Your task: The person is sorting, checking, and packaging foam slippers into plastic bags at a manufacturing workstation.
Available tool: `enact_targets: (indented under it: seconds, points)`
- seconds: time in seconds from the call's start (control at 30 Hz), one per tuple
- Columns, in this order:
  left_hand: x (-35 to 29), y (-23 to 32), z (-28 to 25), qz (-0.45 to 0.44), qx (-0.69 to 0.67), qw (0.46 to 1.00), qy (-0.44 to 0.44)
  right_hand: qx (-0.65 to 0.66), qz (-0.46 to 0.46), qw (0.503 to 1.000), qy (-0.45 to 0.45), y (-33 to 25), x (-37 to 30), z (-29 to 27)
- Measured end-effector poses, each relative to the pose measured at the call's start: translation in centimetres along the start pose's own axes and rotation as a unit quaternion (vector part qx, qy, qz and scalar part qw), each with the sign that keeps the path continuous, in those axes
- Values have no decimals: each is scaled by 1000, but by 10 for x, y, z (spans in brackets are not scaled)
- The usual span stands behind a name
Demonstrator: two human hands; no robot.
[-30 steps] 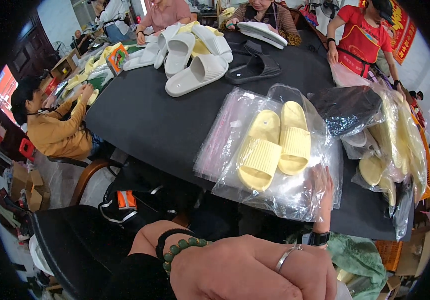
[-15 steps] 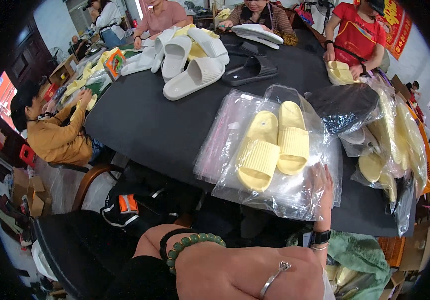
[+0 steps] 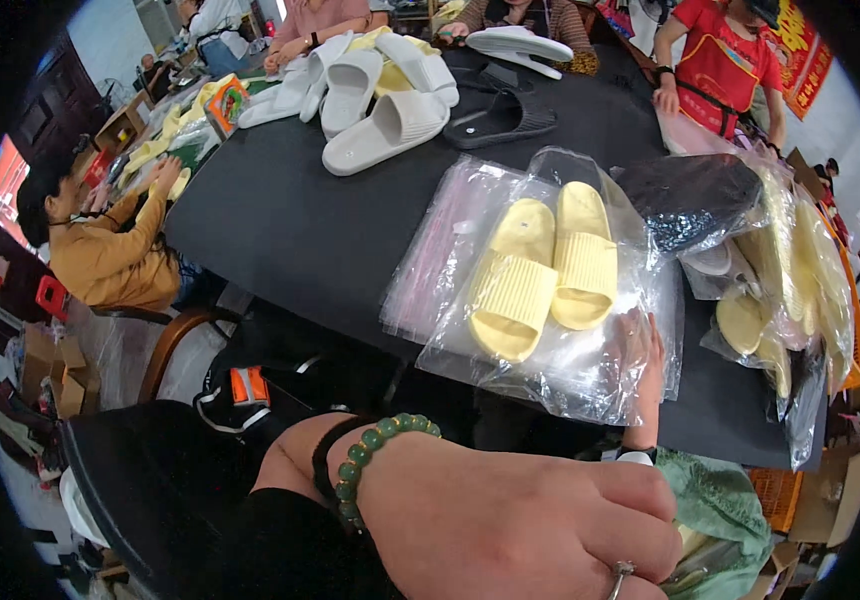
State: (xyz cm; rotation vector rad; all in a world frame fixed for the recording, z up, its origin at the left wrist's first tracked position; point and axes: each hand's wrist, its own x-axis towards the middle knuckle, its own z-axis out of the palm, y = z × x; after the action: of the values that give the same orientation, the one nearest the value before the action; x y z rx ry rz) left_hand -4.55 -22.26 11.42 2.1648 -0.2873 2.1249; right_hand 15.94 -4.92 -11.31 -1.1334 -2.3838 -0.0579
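A pair of yellow slippers (image 3: 515, 300) with ribbed straps lies on a stack of clear plastic bags (image 3: 430, 260) at the table's near edge. My right hand (image 3: 642, 370) rests beside the slippers, fingers stretched out, with clear plastic partly over the thumb side. Closer to me, my left hand (image 3: 530, 510) reaches across low in front of the table, wearing a green bead bracelet and a ring. Its fingers are curled; the fingertips and anything in them are hidden.
Grey slippers (image 3: 380, 130) and a black slipper (image 3: 500, 122) lie farther back on the black table (image 3: 270, 220). Bagged yellow slippers (image 3: 780, 270) and a dark bagged item (image 3: 690, 200) crowd the right. Green cloth (image 3: 720, 515) hangs below. Several co-workers surround the table.
My left hand has shifted right, its curled fingers now in view. My right hand stays by the slippers. The co-worker in red no longer shows yellow slippers in hand.
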Motion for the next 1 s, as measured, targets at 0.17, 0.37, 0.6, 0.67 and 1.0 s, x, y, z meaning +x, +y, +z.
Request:
enact_targets:
  seconds: [0.17, 0.37, 0.6, 0.67, 1.0]
  points:
    - [-9, 11, -4, -154, 10, 984, -87, 18, -7, 1000, 2, -5, 3, -4]
    - [-37, -2, -27, -250, 112, 930, -247, 19, -21, 999, 34, -10, 5, -2]
    - [-99, -13, -53, -682, 47, 723, 104, 44, 0, 999, 16, -14, 4, -17]
    - [-104, -12, -60, -723, 40, 683, 98, 230, 119, 966, 3, -5, 1, -14]
    - [-104, -13, -57, -704, 177, 687, 33, 336, 122, 915, 187, -34, 5, -89]
